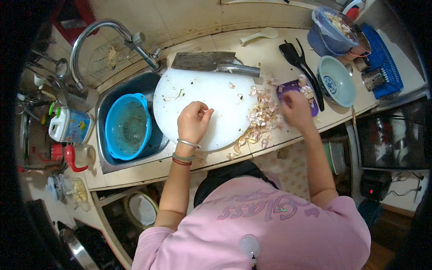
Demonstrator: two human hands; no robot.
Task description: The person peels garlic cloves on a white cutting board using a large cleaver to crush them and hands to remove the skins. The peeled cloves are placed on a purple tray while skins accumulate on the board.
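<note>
My left hand [195,122] is curled, thumb against the fingers, above a round white cutting board [216,135]; anything inside it is hidden. My right hand [296,109], blurred, hovers at the near left of a purple tray [314,108]. What its fingers hold, if anything, does not show. Garlic [306,91] lies on that tray. Between the hands, a heap of papery garlic skins [265,113] spreads over the counter and the board's right edge. A cleaver [202,61] rests along the board's far edge, handle pointing right.
A blue basin [109,130] sits in the metal sink [101,148] on the left, below a curved faucet [101,23]. Black utensils [312,79], a pale bowl [344,82] and a bucket of garlic skins [320,42] stand right. A white spoon [268,33] lies behind.
</note>
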